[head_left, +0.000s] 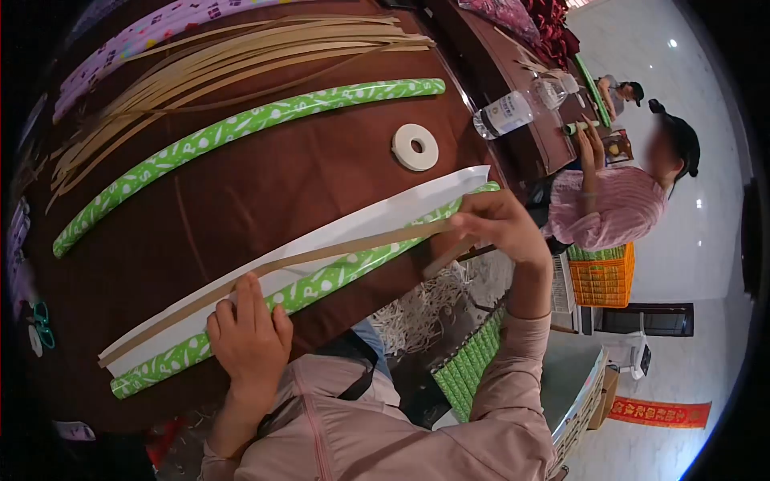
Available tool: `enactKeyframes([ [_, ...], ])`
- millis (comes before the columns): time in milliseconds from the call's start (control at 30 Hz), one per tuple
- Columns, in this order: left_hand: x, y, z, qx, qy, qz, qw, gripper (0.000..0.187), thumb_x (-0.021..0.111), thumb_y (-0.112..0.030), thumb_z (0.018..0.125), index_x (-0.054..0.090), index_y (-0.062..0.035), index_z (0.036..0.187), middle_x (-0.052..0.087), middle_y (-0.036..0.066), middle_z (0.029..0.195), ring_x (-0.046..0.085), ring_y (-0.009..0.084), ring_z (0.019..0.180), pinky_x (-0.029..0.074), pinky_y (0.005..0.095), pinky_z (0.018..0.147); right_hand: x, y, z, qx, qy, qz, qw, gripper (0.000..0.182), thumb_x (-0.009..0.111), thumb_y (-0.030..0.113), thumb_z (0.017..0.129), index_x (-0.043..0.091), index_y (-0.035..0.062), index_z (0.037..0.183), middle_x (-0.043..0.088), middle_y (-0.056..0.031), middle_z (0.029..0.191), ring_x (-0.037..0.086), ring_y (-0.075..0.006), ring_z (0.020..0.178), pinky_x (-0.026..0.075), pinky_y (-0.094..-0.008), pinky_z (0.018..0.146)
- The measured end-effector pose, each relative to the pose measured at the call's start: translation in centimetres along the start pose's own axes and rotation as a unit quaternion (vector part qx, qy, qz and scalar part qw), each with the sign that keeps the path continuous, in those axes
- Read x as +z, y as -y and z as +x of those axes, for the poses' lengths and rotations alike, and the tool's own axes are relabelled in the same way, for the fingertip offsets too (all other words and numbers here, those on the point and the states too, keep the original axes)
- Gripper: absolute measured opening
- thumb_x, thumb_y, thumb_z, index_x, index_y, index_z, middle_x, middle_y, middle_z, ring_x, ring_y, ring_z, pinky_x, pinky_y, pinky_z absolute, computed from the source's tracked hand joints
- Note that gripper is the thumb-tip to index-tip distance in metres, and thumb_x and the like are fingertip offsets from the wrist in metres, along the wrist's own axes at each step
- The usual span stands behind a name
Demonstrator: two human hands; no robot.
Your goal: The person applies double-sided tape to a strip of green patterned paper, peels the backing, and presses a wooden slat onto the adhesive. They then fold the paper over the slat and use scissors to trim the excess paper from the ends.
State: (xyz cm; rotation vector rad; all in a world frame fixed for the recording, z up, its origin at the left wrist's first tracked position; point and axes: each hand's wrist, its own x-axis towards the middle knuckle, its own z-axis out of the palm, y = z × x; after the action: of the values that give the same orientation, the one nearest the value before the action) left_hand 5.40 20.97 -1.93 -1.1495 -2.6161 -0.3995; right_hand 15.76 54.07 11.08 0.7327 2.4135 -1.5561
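A green patterned roll (321, 280) lies along the near table edge, with its white sheet (321, 236) spread open beyond it. A long tan strip (321, 252) runs over the white sheet. My left hand (250, 333) presses the strip and sheet down with its fingertips, holding nothing between its fingers. The right hand (497, 224) pinches the strip near its other end, above the roll's right part; the strip's tail bends down below that hand. Farther back lies a second green roll (241, 124). A white tape ring (429, 151) rests right of it.
Many tan strips (265, 56) lie at the back, beside a pink patterned roll (144, 48). Teal scissors (42, 325) lie far left. A plastic bottle (504, 115) stands at another table. A co-worker in pink (609, 200) sits at right, near an orange crate (601, 276).
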Motion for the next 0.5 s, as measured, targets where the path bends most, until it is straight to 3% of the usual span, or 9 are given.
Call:
enactKeyframes([
  [67, 0.1, 0.0, 0.1, 0.013, -0.009, 0.006, 1.000, 0.045, 0.050, -0.026, 0.092, 0.058, 0.0062, 0.122, 0.057, 0.013, 0.125, 0.052, 0.0297, 0.084, 0.041, 0.0399, 0.072, -3.0, -2.2, -0.9, -0.021, -0.055, 0.092, 0.994, 0.019, 0.071, 0.017, 0.090, 0.070, -0.0007, 0.083, 0.062, 0.0010, 0.068, 0.051, -0.0036, 0.057, 0.040, -0.0201, 0.051],
  [167, 0.2, 0.1, 0.1, 0.013, -0.014, 0.014, 1.000, 0.044, 0.050, -0.025, 0.091, 0.058, 0.0053, 0.123, 0.057, 0.013, 0.126, 0.052, 0.0304, 0.085, 0.041, 0.0404, 0.073, -7.4, -5.7, -1.3, -0.041, -0.140, -0.005, 0.989, 0.014, 0.076, 0.012, 0.084, 0.070, -0.0002, 0.082, 0.062, 0.0025, 0.070, 0.053, -0.0042, 0.060, 0.042, -0.0203, 0.056],
  [200, 0.2, 0.1, 0.0, 0.021, -0.016, 0.011, 1.000, 0.044, 0.050, -0.025, 0.091, 0.058, 0.0053, 0.123, 0.057, 0.013, 0.126, 0.052, 0.0304, 0.085, 0.041, 0.0404, 0.073, -8.7, -6.5, -1.3, -0.014, -0.132, -0.016, 0.991, 0.015, 0.075, 0.013, 0.084, 0.069, -0.0002, 0.085, 0.063, 0.0014, 0.073, 0.054, -0.0053, 0.070, 0.042, -0.0211, 0.064],
  [267, 0.0, 0.0, -0.1, -0.003, 0.025, -0.003, 1.000, 0.040, 0.048, -0.018, 0.094, 0.056, 0.0041, 0.127, 0.057, 0.015, 0.128, 0.052, 0.0323, 0.090, 0.040, 0.0417, 0.078, -10.8, -8.5, -0.8, 0.024, -0.145, -0.013, 0.989, 0.015, 0.075, 0.014, 0.084, 0.069, 0.0001, 0.084, 0.062, 0.0014, 0.070, 0.055, -0.0054, 0.066, 0.042, -0.0214, 0.061],
  [300, 0.0, 0.0, -0.1, 0.004, 0.023, -0.004, 1.000, 0.040, 0.048, -0.018, 0.094, 0.056, 0.0041, 0.127, 0.057, 0.015, 0.128, 0.052, 0.0323, 0.090, 0.040, 0.0417, 0.078, -10.9, -9.0, -0.4, 0.017, -0.171, 0.013, 0.985, 0.015, 0.078, 0.014, 0.081, 0.070, 0.0011, 0.081, 0.061, 0.0030, 0.065, 0.052, -0.0029, 0.059, 0.039, -0.0202, 0.053],
  [367, 0.0, 0.1, -0.1, 0.003, 0.022, 0.003, 1.000, 0.039, 0.049, -0.016, 0.094, 0.056, 0.0035, 0.127, 0.057, 0.015, 0.129, 0.052, 0.0326, 0.090, 0.040, 0.0420, 0.078, -10.8, -9.5, 0.8, 0.008, -0.169, 0.039, 0.985, 0.015, 0.078, 0.015, 0.082, 0.071, 0.0014, 0.083, 0.062, 0.0020, 0.066, 0.052, -0.0025, 0.059, 0.038, -0.0197, 0.053],
  [400, 0.1, 0.2, -0.2, 0.010, 0.021, 0.002, 1.000, 0.039, 0.049, -0.016, 0.094, 0.056, 0.0035, 0.127, 0.057, 0.015, 0.129, 0.052, 0.0326, 0.090, 0.040, 0.0420, 0.078, -10.6, -9.3, 1.3, 0.062, -0.189, -0.045, 0.979, 0.015, 0.076, 0.016, 0.083, 0.069, 0.0024, 0.082, 0.062, 0.0031, 0.069, 0.053, -0.0028, 0.062, 0.040, -0.0201, 0.056],
  [467, 0.3, 0.3, -0.2, 0.006, 0.015, 0.022, 1.000, 0.045, 0.051, -0.022, 0.089, 0.056, 0.0041, 0.125, 0.056, 0.014, 0.128, 0.052, 0.0316, 0.086, 0.041, 0.0415, 0.075, -10.2, -12.1, 3.3, -0.060, -0.218, -0.087, 0.970, 0.014, 0.076, 0.015, 0.083, 0.070, 0.0025, 0.082, 0.063, 0.0027, 0.070, 0.054, -0.0026, 0.063, 0.041, -0.0203, 0.057],
  [500, 0.3, 0.2, -0.1, 0.010, 0.014, 0.021, 1.000, 0.045, 0.051, -0.022, 0.089, 0.056, 0.0041, 0.125, 0.056, 0.014, 0.128, 0.052, 0.0316, 0.086, 0.041, 0.0415, 0.075, -9.7, -11.6, 3.6, -0.021, -0.230, -0.087, 0.969, 0.015, 0.077, 0.014, 0.082, 0.070, 0.0012, 0.082, 0.064, 0.0022, 0.071, 0.055, -0.0038, 0.065, 0.043, -0.0216, 0.059],
])
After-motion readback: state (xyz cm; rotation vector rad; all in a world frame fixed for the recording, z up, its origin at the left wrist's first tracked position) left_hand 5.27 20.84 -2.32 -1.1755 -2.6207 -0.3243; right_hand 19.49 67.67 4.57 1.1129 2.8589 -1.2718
